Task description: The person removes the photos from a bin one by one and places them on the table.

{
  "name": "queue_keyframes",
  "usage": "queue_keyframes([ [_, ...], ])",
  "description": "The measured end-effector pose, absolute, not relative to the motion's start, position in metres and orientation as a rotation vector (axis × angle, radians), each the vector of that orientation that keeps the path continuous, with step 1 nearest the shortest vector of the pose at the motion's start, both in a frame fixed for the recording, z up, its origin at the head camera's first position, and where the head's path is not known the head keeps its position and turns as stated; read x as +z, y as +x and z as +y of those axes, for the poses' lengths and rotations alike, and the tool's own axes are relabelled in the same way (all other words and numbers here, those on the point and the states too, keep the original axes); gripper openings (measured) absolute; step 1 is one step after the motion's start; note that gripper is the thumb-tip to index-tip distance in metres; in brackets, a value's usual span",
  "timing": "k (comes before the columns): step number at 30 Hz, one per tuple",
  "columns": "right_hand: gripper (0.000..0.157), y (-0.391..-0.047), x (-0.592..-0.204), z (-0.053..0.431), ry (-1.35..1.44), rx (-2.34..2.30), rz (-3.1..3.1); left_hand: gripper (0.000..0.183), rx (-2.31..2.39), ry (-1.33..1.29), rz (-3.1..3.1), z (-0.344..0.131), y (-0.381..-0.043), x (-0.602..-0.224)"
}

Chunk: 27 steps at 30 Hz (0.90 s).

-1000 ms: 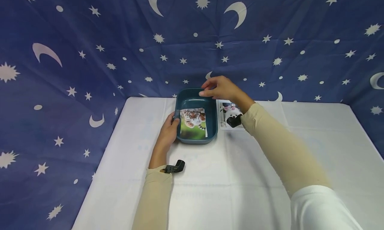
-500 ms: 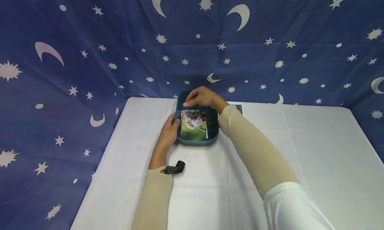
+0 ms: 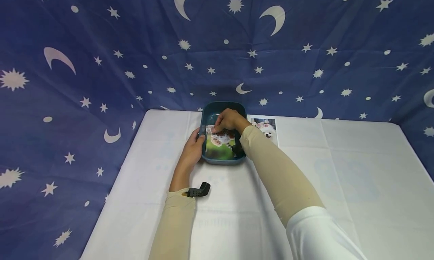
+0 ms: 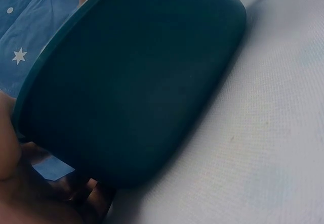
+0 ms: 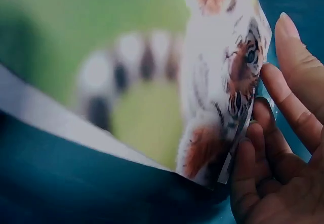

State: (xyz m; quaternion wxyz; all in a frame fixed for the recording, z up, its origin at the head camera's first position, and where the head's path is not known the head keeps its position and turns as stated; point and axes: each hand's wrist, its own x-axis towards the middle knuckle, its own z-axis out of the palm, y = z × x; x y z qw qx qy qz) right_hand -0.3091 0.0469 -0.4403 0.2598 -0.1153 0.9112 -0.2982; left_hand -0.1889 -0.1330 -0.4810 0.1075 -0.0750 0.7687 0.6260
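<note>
Tiger print (image 3: 218, 146): lay face up inside the teal tub (image 3: 222, 162), toward the near end, on the white-clothed worktop (image 3: 223, 214). Looked thin and light, card or stiff paper by judgement, smooth enough to slide under a flat fingertip and likely to crease under a hard pinch. Showed a pale strip along one long edge; could not be told for certain as a border or another sheet.

Seemed best taken by the far edge, near bare tub floor, thumb on the face and fingertips beneath, then raised lightly to avoid scraping against the wall. Found the right hand (image 3: 229, 120) reaching into the tub at that far edge, fingers (image 5: 291, 105) loosely curled with tips close against the print, thumb standing apart from the index fingertip. Could not make out any firm hold there.

On the tub's left side, saw the left hand (image 3: 194, 146) gripping the wall, thumb over the rim and fingers outside. Just beside the tub, on the right, noticed a white dog print (image 3: 267, 130), partly hidden by the right forearm.
</note>
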Motion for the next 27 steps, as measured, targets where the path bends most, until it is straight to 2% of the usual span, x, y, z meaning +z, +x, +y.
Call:
queue_keyframes([
  [6, 0.02, -0.308, -0.443, 0.049, -0.344, -0.773, 2.469, 0.052, 1.838, -0.218, 2.271, -0.131, -0.189, -0.48],
  [18, 0.022, -0.307, -0.426, 0.05, -0.596, -0.64, 2.451, 0.051, 1.833, -0.215, 2.277, -0.132, -0.189, -0.48],
  [27, 0.023, -0.3, -0.415, 0.064, -0.577, -0.931, 2.28, 0.052, 1.835, -0.225, 2.273, -0.13, -0.189, -0.481],
])
